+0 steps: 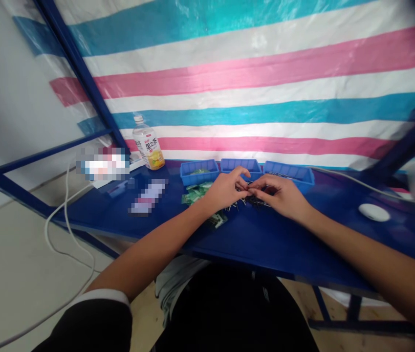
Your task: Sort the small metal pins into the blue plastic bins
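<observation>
Three blue bins in a row along the back of the table (251,242). From my remote seat: left bin (200,180) has greenish pieces low inside; right bin (304,186) has thin, light-coloured pieces, partly behind the right hand; middle bin (229,167) is half covered by the left fingers, can't tell its contents.

Left hand (225,188) and right hand (282,195) meet fingertip to fingertip in front of the bins, fingers bent into a pinch. Can't tell whether a small piece is between them, too fine at this range. Dark heap of thin parts (256,200) sits right under the fingertips. Green flat pieces (196,193) lie in front of the left bin; a second green bunch (218,219) is below the left wrist, closer to the front edge.

Edges: left forearm crosses the front edge, right one slants over the tabletop. Blue surface runs between the right hand and the white oval object (374,212), also between the piles and the front edge. Bottle (149,146) stands upright at the back left, pixelated item (148,197) nearer me. Striped sheet (229,83) bounds the back, just behind the bins.
</observation>
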Action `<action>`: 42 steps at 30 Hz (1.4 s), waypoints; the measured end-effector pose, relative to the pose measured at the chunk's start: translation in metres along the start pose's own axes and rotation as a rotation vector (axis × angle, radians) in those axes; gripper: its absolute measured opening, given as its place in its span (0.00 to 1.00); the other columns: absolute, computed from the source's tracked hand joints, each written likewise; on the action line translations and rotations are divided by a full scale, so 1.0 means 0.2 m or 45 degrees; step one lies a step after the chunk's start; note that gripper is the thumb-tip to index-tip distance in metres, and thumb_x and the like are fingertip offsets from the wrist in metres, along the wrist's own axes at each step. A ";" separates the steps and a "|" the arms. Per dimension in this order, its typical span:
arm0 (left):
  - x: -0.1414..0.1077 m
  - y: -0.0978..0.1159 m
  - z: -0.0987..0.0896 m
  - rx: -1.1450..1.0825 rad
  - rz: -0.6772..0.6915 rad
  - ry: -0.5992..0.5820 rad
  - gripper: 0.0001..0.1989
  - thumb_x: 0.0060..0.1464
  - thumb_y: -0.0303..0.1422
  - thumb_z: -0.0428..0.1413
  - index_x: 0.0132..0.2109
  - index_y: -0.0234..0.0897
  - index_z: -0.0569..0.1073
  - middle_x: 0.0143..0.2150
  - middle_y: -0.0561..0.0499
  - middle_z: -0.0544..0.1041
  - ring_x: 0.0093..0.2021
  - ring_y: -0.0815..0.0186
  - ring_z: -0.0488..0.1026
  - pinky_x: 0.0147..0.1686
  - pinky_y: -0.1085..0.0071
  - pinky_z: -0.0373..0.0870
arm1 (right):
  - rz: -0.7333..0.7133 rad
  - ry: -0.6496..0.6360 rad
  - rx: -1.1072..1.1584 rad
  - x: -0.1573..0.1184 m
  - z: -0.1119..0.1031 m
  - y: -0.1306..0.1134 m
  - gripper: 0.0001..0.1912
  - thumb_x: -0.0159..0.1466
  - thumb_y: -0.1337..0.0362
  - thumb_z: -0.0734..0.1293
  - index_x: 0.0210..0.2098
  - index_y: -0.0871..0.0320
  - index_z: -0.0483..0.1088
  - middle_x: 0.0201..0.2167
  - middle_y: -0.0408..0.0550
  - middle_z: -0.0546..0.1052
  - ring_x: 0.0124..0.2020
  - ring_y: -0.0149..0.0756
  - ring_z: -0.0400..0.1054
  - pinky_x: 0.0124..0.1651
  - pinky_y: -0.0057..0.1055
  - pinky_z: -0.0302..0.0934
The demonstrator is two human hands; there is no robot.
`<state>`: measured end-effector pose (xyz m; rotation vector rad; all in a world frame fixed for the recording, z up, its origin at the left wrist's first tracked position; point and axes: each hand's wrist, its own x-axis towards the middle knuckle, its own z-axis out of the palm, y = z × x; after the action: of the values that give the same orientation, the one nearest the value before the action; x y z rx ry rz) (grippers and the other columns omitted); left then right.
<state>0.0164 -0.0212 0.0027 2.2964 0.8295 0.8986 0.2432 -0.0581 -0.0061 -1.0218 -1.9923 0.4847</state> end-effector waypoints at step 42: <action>0.01 -0.05 0.00 0.193 0.000 0.207 0.14 0.70 0.27 0.51 0.59 0.38 0.74 0.49 0.45 0.85 0.49 0.58 0.83 0.52 0.59 0.79 | 0.059 0.115 -0.359 0.11 -0.04 0.09 0.15 0.73 0.51 0.65 0.39 0.53 0.76 0.33 0.50 0.83 0.30 0.42 0.74 0.36 0.40 0.65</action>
<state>0.0142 -0.0127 -0.0021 2.3750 0.9976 1.0662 0.2511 -0.0289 -0.0027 -1.2412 -1.9964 0.1799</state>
